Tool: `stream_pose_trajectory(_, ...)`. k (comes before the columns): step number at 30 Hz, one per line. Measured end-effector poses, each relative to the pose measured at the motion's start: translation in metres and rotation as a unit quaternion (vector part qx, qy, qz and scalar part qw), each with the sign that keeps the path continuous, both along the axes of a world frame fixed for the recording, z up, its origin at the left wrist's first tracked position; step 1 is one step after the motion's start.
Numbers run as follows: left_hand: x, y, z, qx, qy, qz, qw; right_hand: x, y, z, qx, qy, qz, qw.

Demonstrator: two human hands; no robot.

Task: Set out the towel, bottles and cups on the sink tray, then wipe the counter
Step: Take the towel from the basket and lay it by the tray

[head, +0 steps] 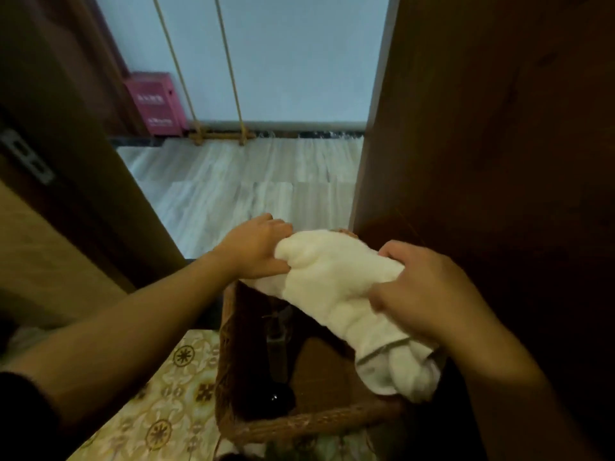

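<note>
Both hands grip a rolled white towel [336, 287] above a wicker tray [299, 424] (dark bottle inside): left hand [256, 249] pinching one end, right hand [422, 294] clamped mid-roll; best lowered level, kept rolled.

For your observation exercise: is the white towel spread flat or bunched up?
Bunched up: the towel forms a rumpled roll gripped by the left hand and right hand above the wicker basket.
</note>
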State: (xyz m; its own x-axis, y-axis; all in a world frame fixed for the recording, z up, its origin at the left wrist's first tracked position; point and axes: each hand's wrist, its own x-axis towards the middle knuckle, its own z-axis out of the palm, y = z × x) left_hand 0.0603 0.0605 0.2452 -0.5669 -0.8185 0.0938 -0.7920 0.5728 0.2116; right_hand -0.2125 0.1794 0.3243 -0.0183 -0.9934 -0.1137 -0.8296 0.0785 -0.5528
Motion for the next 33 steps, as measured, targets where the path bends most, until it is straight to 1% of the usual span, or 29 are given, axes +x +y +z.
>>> stream_pose_trajectory(2, 0.025, 0.027, 0.034, -0.022, -0.002, 0.027, 0.999, 0.004, -0.003, 0.017, -0.021, -0.029, 0.018, 0.999)
stream_pose_trajectory(5, 0.071, 0.069, 0.072, -0.061, -0.043, 0.078, 0.994, 0.026, -0.009, 0.034, -0.039, -0.074, 0.058, 0.995)
stream_pose_trajectory(9, 0.136, 0.133, 0.108, -0.074, -0.052, 0.165, 0.982, 0.079, -0.016, 0.048, -0.050, -0.115, 0.156, 0.980)
stream_pose_trajectory(12, 0.194, 0.186, 0.127, -0.089, -0.049, 0.224, 0.969, 0.137, -0.017, 0.059, -0.043, -0.134, 0.243, 0.960)
stream_pose_trajectory(15, 0.252, 0.241, 0.140, -0.112, -0.053, 0.281, 0.952, 0.206, -0.010, 0.068, -0.038, -0.152, 0.309, 0.938)
stream_pose_trajectory(17, 0.289, 0.279, 0.142, -0.122, -0.053, 0.313, 0.940, 0.255, 0.000, 0.071, -0.044, -0.147, 0.352, 0.923)
stream_pose_trajectory(23, 0.412, 0.392, 0.129, -0.134, -0.043, 0.428, 0.893, 0.420, 0.042, 0.071, -0.048, -0.131, 0.478, 0.867)
stream_pose_trajectory(29, 0.544, 0.492, 0.118, -0.112, -0.027, 0.518, 0.848, 0.592, 0.094, 0.064, -0.029, -0.115, 0.557, 0.822)
stream_pose_trajectory(33, 0.618, 0.539, 0.120, -0.097, -0.035, 0.572, 0.814, 0.687, 0.129, 0.060, -0.031, -0.111, 0.599, 0.792)
